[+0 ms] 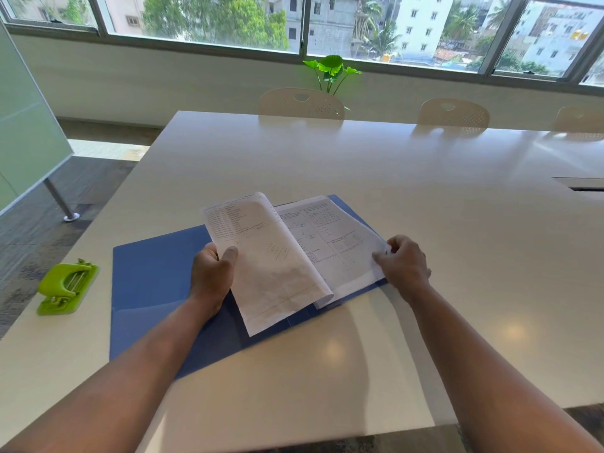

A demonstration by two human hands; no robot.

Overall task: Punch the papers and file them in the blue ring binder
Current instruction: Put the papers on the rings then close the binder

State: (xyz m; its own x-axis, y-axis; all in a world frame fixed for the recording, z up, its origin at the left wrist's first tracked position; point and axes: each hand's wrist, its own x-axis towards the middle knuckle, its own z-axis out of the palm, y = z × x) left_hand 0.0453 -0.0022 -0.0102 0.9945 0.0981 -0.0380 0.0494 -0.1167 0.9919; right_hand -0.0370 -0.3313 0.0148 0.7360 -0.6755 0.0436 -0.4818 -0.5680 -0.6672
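Left grip (212,273) lifts papers (268,256), long axis away.

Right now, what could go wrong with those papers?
The left hand holds one sheet lifted and curved over the binder; a tug could crease or tear it. The right hand pinches only the edge of the stack, which sits skewed on the binder, so pages may slide out of line. The punch sits near the table edge; an elbow could knock it off.
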